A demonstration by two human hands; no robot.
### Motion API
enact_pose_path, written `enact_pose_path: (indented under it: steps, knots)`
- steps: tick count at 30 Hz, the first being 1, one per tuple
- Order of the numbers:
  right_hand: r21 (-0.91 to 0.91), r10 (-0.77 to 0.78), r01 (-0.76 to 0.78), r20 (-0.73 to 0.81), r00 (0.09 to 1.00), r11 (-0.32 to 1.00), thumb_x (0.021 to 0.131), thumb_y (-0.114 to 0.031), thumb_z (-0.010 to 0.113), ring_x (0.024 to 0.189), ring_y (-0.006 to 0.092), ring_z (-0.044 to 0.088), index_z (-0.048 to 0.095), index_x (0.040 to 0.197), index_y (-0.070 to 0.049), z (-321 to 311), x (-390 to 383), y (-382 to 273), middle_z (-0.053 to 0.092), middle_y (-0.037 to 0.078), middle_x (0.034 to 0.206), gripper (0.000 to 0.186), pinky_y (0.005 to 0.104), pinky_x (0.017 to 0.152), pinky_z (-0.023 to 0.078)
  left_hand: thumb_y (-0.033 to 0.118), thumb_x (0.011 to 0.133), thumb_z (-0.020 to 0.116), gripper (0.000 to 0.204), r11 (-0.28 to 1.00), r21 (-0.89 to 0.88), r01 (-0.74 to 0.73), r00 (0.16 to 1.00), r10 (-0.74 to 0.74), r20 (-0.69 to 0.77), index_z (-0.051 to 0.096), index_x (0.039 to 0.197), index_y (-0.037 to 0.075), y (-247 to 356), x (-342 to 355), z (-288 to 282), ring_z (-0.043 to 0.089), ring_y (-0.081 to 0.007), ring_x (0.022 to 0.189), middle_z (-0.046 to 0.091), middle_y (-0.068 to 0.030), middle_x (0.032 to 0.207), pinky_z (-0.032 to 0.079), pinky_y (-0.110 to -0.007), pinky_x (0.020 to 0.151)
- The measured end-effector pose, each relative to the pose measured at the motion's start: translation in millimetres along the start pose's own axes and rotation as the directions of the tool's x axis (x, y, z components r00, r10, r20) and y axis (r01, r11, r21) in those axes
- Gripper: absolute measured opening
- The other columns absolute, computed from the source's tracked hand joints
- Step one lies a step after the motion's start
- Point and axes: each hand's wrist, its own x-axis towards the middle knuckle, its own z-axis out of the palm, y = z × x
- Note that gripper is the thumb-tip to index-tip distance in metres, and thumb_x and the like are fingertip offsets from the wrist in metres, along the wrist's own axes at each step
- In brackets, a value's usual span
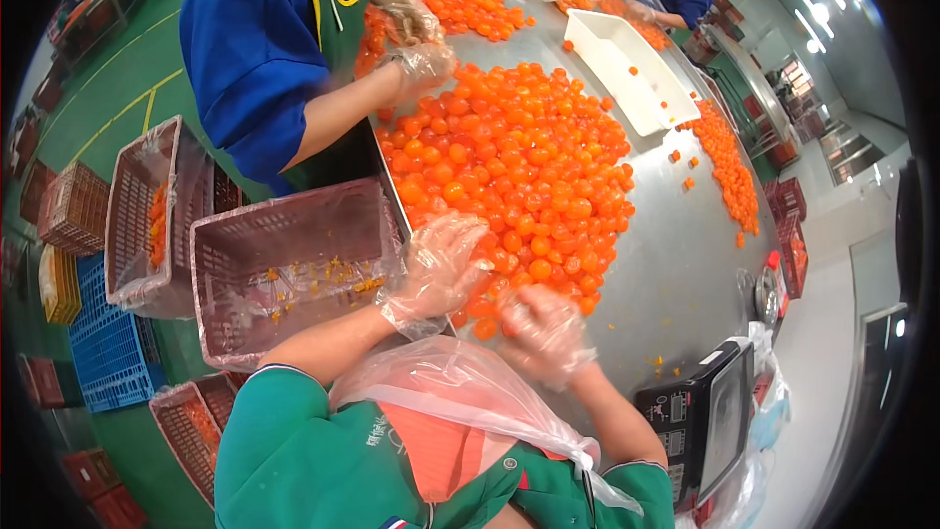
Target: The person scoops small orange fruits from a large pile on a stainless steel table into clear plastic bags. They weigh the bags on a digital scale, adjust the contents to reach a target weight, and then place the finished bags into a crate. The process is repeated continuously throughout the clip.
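Note:
A broad heap of glossy, round orange balls that look like egg yolks point(529, 167) lies on the metal table point(656, 274). Both my hands wear clear plastic gloves and work at the near edge of this heap. My left hand point(444, 263) rests against its lower left side, fingers stretched out and the palm turned inward. Just to the right, my right hand point(546, 333) has its fingers curled in beside a few orange balls. Whatever those fingers pinch is hidden by the glove and the blur.
A lined crate point(294, 269) with yellow scraps stands left of the table edge. Across the heap's left side, a person in blue point(255, 59) works with gloved hands. A white tray point(627, 73) lies farther back, and a black scale point(697, 421) stands at the right.

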Motion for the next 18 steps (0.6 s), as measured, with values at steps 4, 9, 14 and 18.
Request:
enact_pose_path:
  steps: [4,9,14,18]
  knots:
    - [-0.259,-0.204,0.186,-0.044,0.978,0.948,0.082,-0.029,0.059,0.132,0.0338,0.040,0.058,0.124,-0.019,27.6,12.3,-16.0,0.048,0.009,0.139,0.044,0.0575,0.094,0.034,0.027,0.084,0.062,0.050,0.997,0.055,-0.045,0.991,0.051,-0.120,0.055,0.126,0.002,4.6,9.2,10.4,0.044,-0.0425,0.124,0.053,-0.0196,0.129,0.033,-0.052,0.106]
    - [-0.272,-0.187,0.155,-0.095,0.978,0.950,0.081,-0.029,0.058,0.131,0.0342,0.042,0.058,0.123,-0.018,45.6,63.7,-16.7,0.049,0.010,0.137,0.043,0.0614,0.096,0.030,0.027,0.083,0.060,0.049,0.987,0.158,-0.040,0.996,0.052,-0.073,0.056,0.126,0.002,5.0,5.1,6.7,0.043,-0.0418,0.125,0.052,-0.0210,0.128,0.032,-0.053,0.106]
    - [-0.378,0.093,0.053,0.358,0.929,0.924,0.085,-0.028,0.056,0.145,0.0363,0.011,0.045,0.140,-0.020,-1.5,131.0,-23.0,0.022,0.010,0.156,0.057,0.0586,0.112,0.013,0.034,0.085,0.058,0.054,0.965,0.245,-0.089,0.986,0.120,-0.117,0.054,0.128,0.002,1.5,-0.7,9.3,0.043,-0.0424,0.125,0.051,-0.0215,0.130,0.031,-0.052,0.107]
    - [-0.322,0.172,-0.107,0.179,0.969,0.941,0.086,-0.037,0.054,0.145,0.0337,0.014,0.042,0.143,-0.019,-24.0,160.8,-1.7,0.021,0.010,0.157,0.061,0.0528,0.113,0.017,0.039,0.087,0.059,0.060,0.988,0.132,-0.074,0.979,0.097,-0.178,0.050,0.133,0.002,-2.6,3.5,15.7,0.044,-0.0421,0.125,0.047,-0.0219,0.137,0.031,-0.052,0.107]
